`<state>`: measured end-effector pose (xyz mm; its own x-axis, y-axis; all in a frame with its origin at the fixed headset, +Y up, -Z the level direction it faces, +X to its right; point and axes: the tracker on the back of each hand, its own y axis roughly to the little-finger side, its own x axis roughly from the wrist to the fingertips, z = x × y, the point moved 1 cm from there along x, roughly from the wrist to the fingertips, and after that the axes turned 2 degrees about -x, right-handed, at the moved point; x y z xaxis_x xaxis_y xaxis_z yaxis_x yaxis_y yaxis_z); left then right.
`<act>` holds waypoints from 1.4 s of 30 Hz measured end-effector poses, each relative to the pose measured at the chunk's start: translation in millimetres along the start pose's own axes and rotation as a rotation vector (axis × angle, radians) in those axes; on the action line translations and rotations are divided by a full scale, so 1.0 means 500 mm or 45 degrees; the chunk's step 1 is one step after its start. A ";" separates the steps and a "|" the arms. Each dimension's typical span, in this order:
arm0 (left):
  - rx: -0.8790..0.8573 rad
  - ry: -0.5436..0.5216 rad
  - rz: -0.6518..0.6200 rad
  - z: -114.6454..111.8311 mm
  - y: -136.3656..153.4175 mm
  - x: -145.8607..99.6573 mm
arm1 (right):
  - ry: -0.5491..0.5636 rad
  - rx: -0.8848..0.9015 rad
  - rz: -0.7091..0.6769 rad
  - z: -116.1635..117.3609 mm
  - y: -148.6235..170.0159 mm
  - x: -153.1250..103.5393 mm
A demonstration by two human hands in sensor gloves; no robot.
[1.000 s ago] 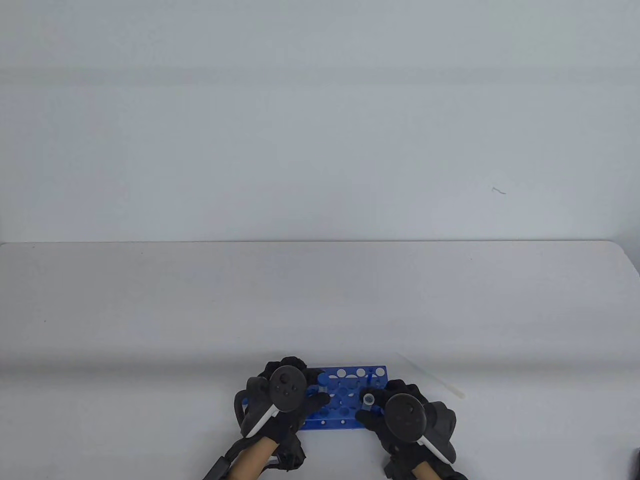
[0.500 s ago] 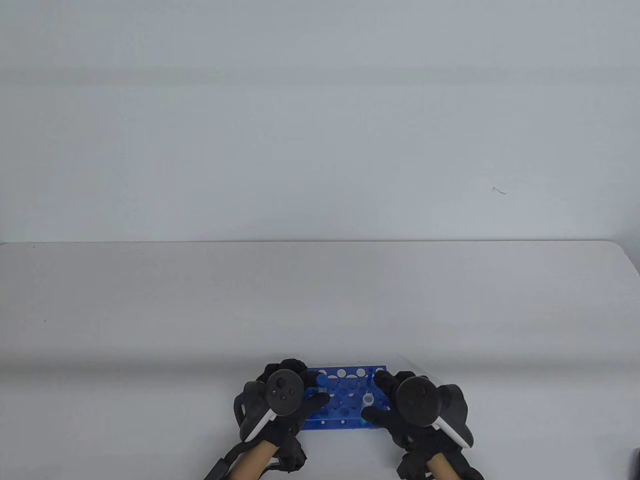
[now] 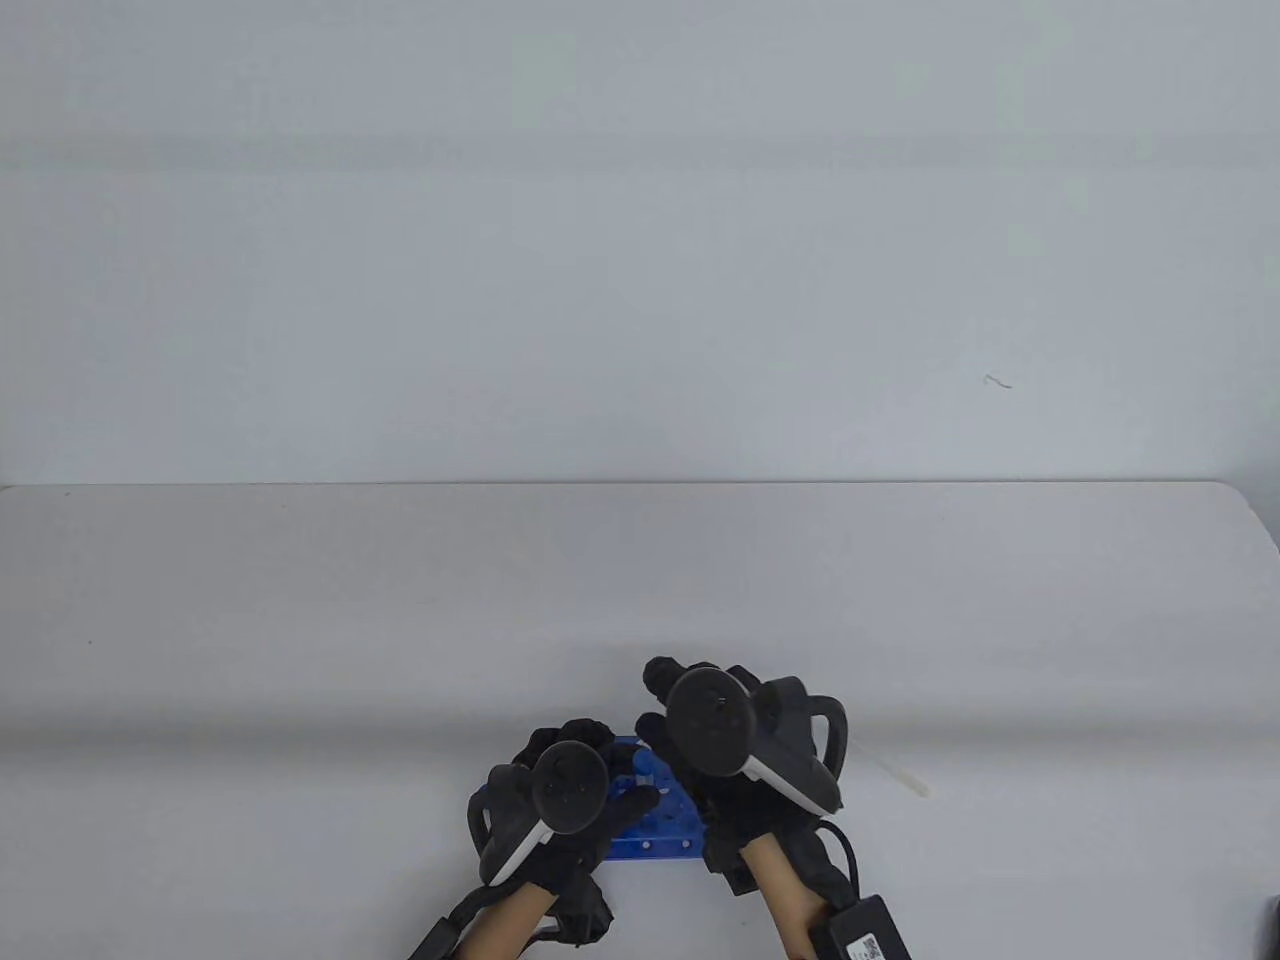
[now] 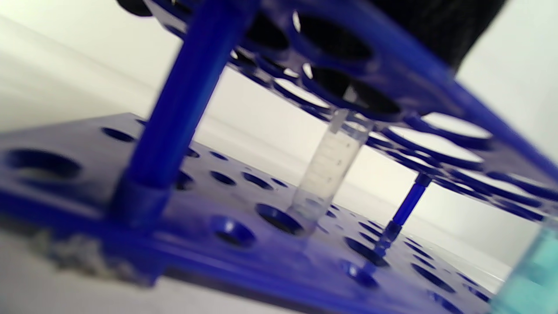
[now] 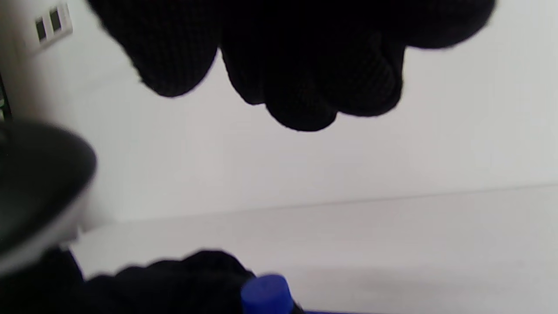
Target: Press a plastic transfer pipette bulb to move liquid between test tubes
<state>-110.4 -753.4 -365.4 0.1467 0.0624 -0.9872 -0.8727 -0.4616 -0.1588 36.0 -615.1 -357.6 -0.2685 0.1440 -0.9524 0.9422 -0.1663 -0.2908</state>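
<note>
A blue test tube rack [image 3: 655,835] lies at the table's front edge. My left hand [image 3: 620,772] grips its left end, next to a blue-capped tube [image 3: 645,765]. My right hand [image 3: 662,690] hovers above the rack's right part and hides it. In the right wrist view its fingers [image 5: 301,100] hang loosely curled with nothing in them, above the blue cap [image 5: 266,294]. The left wrist view shows a clear tube [image 4: 327,174] standing in the rack [image 4: 244,261] and a tube of teal liquid [image 4: 532,274]. The plastic pipette [image 3: 900,775] lies on the table to the right.
The white table [image 3: 640,600] stretches far behind the rack, up to a pale wall. A small black box on a cable [image 3: 868,932] hangs at my right forearm. The table's front edge is close under both wrists.
My right hand has let go of the uncapped tube in the rack, then risen and swung left and away over the rack. My left hand has stayed on the rack's left end.
</note>
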 end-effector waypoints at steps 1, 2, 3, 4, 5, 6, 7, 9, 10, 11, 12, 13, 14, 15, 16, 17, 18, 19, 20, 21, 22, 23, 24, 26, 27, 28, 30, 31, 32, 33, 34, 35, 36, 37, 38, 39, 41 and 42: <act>-0.001 0.000 0.000 0.000 0.000 0.000 | -0.012 -0.062 -0.017 0.021 -0.011 0.006; -0.001 0.000 0.000 0.000 0.000 0.000 | -0.014 -0.134 -0.021 0.041 -0.018 0.011; -0.002 0.001 0.000 0.000 0.000 0.000 | -0.030 -0.193 -0.035 0.054 -0.022 0.013; -0.004 0.001 0.000 0.000 0.000 0.000 | -0.067 -0.283 -0.045 0.071 -0.027 0.015; -0.005 0.001 0.000 0.000 0.000 0.000 | -0.090 -0.331 -0.048 0.081 -0.030 0.016; -0.006 0.002 0.001 0.000 0.000 -0.001 | -0.117 -0.388 -0.054 0.094 -0.033 0.017; -0.006 0.002 0.001 0.000 0.000 -0.001 | -0.125 -0.411 -0.059 0.102 -0.035 0.017; -0.008 0.001 0.001 0.000 0.000 -0.001 | -0.130 -0.420 -0.068 0.117 -0.037 0.019; -0.007 0.000 0.002 0.000 0.000 -0.001 | -0.140 -0.411 -0.075 0.126 -0.039 0.021; -0.007 -0.001 0.001 0.000 0.000 -0.001 | -0.152 -0.410 -0.076 0.133 -0.040 0.021; -0.007 0.000 0.001 0.000 0.000 -0.001 | -0.150 -0.414 -0.076 0.136 -0.041 0.021; -0.008 0.001 0.001 0.000 0.000 -0.001 | -0.138 -0.421 -0.082 0.138 -0.042 0.021; -0.009 0.001 0.001 0.000 0.000 -0.001 | -0.124 -0.425 -0.080 0.138 -0.043 0.022; -0.009 0.002 0.001 -0.001 0.001 -0.001 | -0.126 -0.430 -0.083 0.139 -0.044 0.022; -0.009 0.002 0.000 -0.001 0.000 -0.001 | -0.130 -0.431 -0.083 0.139 -0.044 0.022; -0.007 0.002 0.000 -0.001 0.000 -0.001 | -0.137 -0.424 -0.083 0.138 -0.044 0.021; -0.006 0.002 -0.001 -0.001 0.000 -0.001 | -0.144 -0.414 -0.087 0.139 -0.045 0.022; -0.006 0.002 -0.001 -0.001 0.000 -0.001 | -0.146 -0.410 -0.088 0.139 -0.045 0.022; -0.005 0.002 -0.001 -0.001 0.000 -0.001 | -0.151 -0.409 -0.096 0.140 -0.046 0.021; -0.004 0.002 -0.001 -0.001 0.000 -0.001 | -0.151 -0.416 -0.109 0.140 -0.047 0.021; -0.006 0.002 0.000 -0.001 0.001 -0.001 | -0.145 -0.425 -0.128 0.140 -0.050 0.020; -0.006 0.002 0.000 -0.001 0.000 -0.001 | -0.147 -0.435 -0.136 0.140 -0.052 0.019; -0.004 0.001 0.001 -0.001 0.000 -0.001 | -0.165 -0.442 -0.150 0.139 -0.053 0.018; -0.004 0.000 -0.001 -0.001 0.000 -0.002 | -0.197 -0.437 -0.151 0.139 -0.054 0.017; -0.002 -0.002 0.000 -0.001 0.000 -0.001 | -0.222 -0.414 -0.150 0.140 -0.053 0.018; -0.002 -0.001 0.000 -0.001 0.000 -0.001 | -0.232 -0.388 -0.148 0.139 -0.052 0.018; -0.005 -0.001 0.001 -0.001 0.001 -0.001 | -0.203 -0.335 -0.118 0.133 -0.049 0.017; -0.005 0.000 0.001 -0.001 0.001 -0.001 | -0.190 -0.341 -0.096 0.131 -0.047 0.017; -0.005 0.000 0.001 -0.001 0.001 -0.001 | -0.169 -0.361 -0.066 0.129 -0.046 0.018; -0.005 0.000 0.001 -0.001 0.001 -0.001 | -0.115 -0.405 -0.028 0.129 -0.045 0.018; -0.006 0.000 0.001 -0.001 0.001 -0.001 | -0.091 -0.423 -0.020 0.130 -0.046 0.018; -0.006 0.000 0.001 -0.001 0.001 -0.001 | -0.046 -0.472 -0.009 0.135 -0.047 0.019; -0.006 0.000 0.001 -0.001 0.001 -0.001 | -0.056 -0.498 -0.015 0.142 -0.049 0.021; -0.006 0.000 0.001 -0.001 0.001 -0.001 | -0.067 -0.505 -0.019 0.145 -0.052 0.023; -0.007 0.001 0.001 -0.001 0.001 -0.001 | -0.060 -0.518 -0.010 0.148 -0.054 0.024; -0.005 0.001 0.002 -0.001 0.001 -0.001 | -0.078 -0.493 -0.050 0.148 -0.059 0.027; -0.006 0.001 0.002 -0.002 0.001 -0.001 | -0.140 -0.469 -0.072 0.146 -0.067 0.027; -0.007 0.002 0.002 -0.001 0.001 -0.001 | -0.164 -0.475 -0.092 0.145 -0.070 0.026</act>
<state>-110.6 -754.3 -365.1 0.1462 0.0606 -0.9874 -0.8704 -0.4665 -0.1575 -14.9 -678.0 -366.2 -0.3376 0.0153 -0.9412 0.9216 0.2088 -0.3272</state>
